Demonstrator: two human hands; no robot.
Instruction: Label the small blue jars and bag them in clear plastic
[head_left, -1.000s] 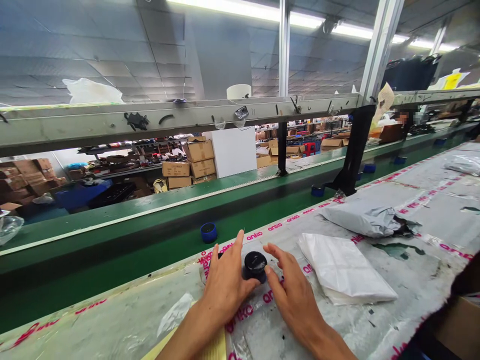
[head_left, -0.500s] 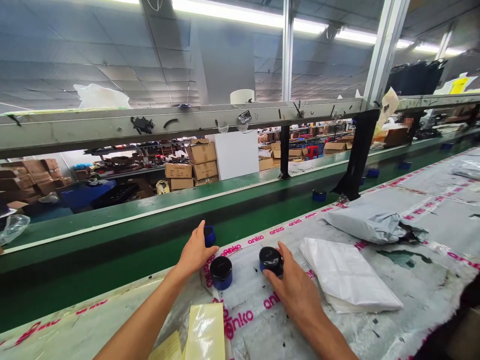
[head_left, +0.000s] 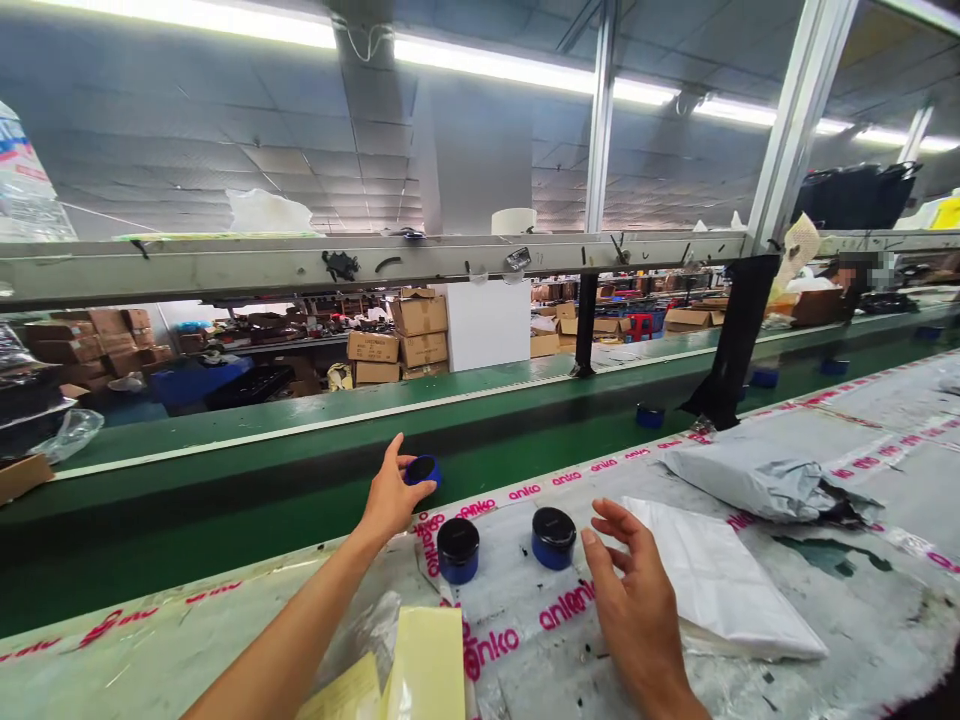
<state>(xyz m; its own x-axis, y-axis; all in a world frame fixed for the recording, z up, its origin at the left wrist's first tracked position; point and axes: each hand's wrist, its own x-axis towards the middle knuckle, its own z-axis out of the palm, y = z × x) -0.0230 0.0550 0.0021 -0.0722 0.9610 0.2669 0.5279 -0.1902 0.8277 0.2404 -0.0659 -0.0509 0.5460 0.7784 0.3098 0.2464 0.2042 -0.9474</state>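
Observation:
My left hand (head_left: 394,488) reaches over the near edge of the green conveyor, thumb and fingers closed around a small round blue container (head_left: 424,473) with a dark top. On the plastic-covered bench stand two more squat round containers, blue below and glossy black on top: one (head_left: 457,550) just below my left hand, the other (head_left: 553,538) to its right. My right hand (head_left: 634,590) is open beside that right-hand container, fingers apart and holding nothing.
More blue containers (head_left: 649,415) sit farther along the green belt (head_left: 517,440). A folded white sheet (head_left: 739,585), a grey plastic bag (head_left: 772,480) and yellow paper slips (head_left: 426,660) lie on the bench. Above the belt runs a metal rail (head_left: 450,255) with a black-wrapped post (head_left: 731,345).
My right hand has let go of the right-hand black-topped container and drawn back to the right. My left hand now grips the container on the belt more plainly. The view has shifted slightly.

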